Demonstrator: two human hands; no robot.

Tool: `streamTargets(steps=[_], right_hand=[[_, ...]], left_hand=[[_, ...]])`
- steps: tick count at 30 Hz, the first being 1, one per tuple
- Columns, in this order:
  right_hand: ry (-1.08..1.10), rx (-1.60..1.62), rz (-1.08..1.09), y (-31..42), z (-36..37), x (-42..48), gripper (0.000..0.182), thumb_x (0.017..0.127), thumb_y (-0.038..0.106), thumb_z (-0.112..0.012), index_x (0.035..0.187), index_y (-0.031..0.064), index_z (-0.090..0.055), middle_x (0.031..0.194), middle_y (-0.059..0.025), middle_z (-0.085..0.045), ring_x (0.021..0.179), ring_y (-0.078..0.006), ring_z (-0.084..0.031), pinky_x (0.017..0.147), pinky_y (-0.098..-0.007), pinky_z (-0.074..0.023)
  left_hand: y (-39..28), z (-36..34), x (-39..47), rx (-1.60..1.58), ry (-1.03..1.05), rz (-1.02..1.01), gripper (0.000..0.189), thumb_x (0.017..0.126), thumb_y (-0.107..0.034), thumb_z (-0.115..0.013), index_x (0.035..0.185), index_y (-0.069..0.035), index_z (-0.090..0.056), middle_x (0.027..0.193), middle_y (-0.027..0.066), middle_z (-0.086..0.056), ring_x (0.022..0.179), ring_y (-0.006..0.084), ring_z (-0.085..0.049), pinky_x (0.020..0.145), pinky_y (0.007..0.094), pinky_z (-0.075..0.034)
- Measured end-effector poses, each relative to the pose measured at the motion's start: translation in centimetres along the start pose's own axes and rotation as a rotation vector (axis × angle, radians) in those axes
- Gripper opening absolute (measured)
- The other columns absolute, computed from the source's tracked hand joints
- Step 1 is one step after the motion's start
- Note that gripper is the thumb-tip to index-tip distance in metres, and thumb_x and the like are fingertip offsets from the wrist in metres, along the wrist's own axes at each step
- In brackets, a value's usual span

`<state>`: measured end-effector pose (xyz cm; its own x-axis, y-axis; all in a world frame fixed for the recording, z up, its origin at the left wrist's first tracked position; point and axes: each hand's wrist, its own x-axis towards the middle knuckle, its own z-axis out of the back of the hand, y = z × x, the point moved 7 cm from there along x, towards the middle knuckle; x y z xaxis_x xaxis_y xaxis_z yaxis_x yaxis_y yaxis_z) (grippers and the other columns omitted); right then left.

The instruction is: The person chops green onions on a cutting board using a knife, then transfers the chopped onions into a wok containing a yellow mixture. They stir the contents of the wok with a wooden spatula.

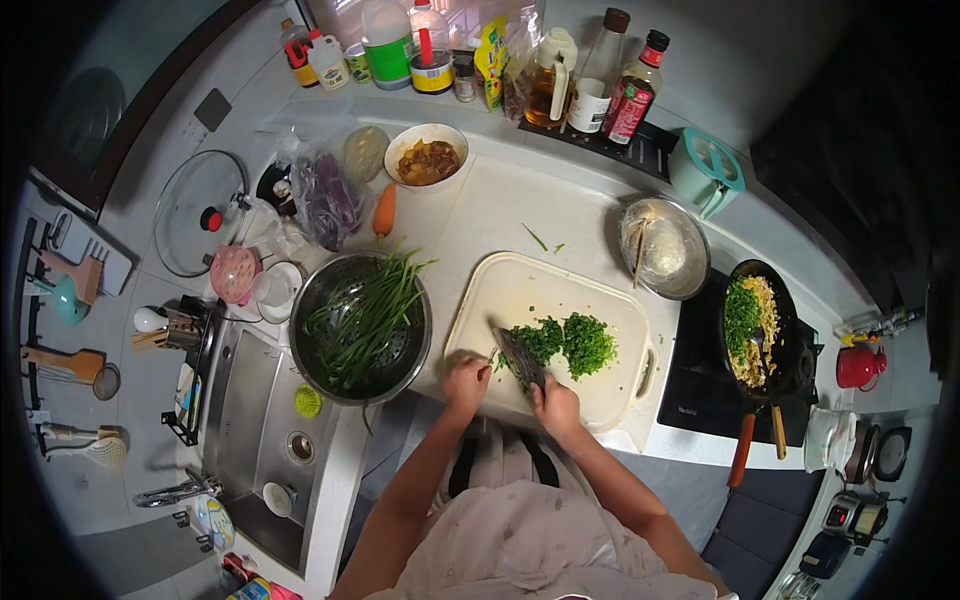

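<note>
My right hand (557, 405) grips a kitchen knife (519, 355), its blade over chopped green leaves at the left of a cream cutting board (555, 276). My left hand (466, 382) is at the board's lower left edge, its fingers bent near a few thin green bits; whether it pinches them I cannot tell. Two heaps of chopped greens (589, 345) lie side by side on the board, right of the knife. Left of the board, long green stalks (367, 315) lie in a steel colander (425, 330), some hanging over its rim.
A black pan (787, 330) with chopped greens and yellow crumbles sits on the cooktop (694, 382) at right. Behind the board stand a steel bowl of dough (694, 217) with chopsticks, a carrot (385, 211) and a bowl of food (459, 139). The sink (262, 405) is at left; bottles line the back.
</note>
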<state>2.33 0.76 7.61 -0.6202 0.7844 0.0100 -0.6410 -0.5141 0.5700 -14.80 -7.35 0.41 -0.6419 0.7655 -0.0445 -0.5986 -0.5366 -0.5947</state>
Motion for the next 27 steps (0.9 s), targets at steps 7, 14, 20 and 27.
streamTargets(steps=[7,14,20,27], right_hand=[[0.072,-0.146,0.092,1.8,-1.3,1.0,0.018,0.083,0.019,-0.058,0.080,0.0031,-0.050,0.062,-0.0172,-0.060,0.052,-0.0338,-0.059,0.048,-0.0420,-0.0473],[0.110,-0.157,0.104,2.1,-0.5,1.8,0.017,0.083,0.018,-0.057,0.080,0.0033,-0.050,0.064,-0.0174,-0.061,0.053,-0.0341,-0.059,0.049,-0.0423,-0.0475],[0.182,-0.165,0.133,1.9,-1.5,1.9,0.017,0.084,0.019,-0.055,0.081,0.0034,-0.049,0.065,-0.0177,-0.061,0.055,-0.0343,-0.060,0.050,-0.0424,-0.0478],[0.116,-0.196,0.084,1.6,-4.6,2.0,0.020,0.085,0.021,-0.055,0.081,0.0023,-0.050,0.066,-0.0179,-0.061,0.055,-0.0345,-0.059,0.050,-0.0428,-0.0476]], left_hand=[[-1.9,1.3,-0.8,0.117,-0.091,0.013,0.019,0.071,-0.031,-0.068,0.081,-0.016,-0.066,0.090,0.0044,-0.061,0.085,0.0255,-0.059,0.065,0.0386,-0.050],[-2.3,0.6,-0.6,0.175,-0.192,-0.147,0.011,0.070,-0.023,-0.067,0.076,-0.014,-0.067,0.082,0.0036,-0.060,0.073,0.0253,-0.059,0.062,0.0371,-0.049],[-2.2,0.5,-0.5,0.163,-0.209,-0.175,0.008,0.070,-0.020,-0.065,0.075,-0.014,-0.068,0.079,0.0040,-0.060,0.071,0.0261,-0.060,0.062,0.0370,-0.049],[-2.1,0.4,-0.5,0.130,-0.181,-0.192,0.009,0.072,-0.020,-0.065,0.077,-0.013,-0.067,0.081,0.0057,-0.061,0.073,0.0270,-0.060,0.063,0.0373,-0.049]])
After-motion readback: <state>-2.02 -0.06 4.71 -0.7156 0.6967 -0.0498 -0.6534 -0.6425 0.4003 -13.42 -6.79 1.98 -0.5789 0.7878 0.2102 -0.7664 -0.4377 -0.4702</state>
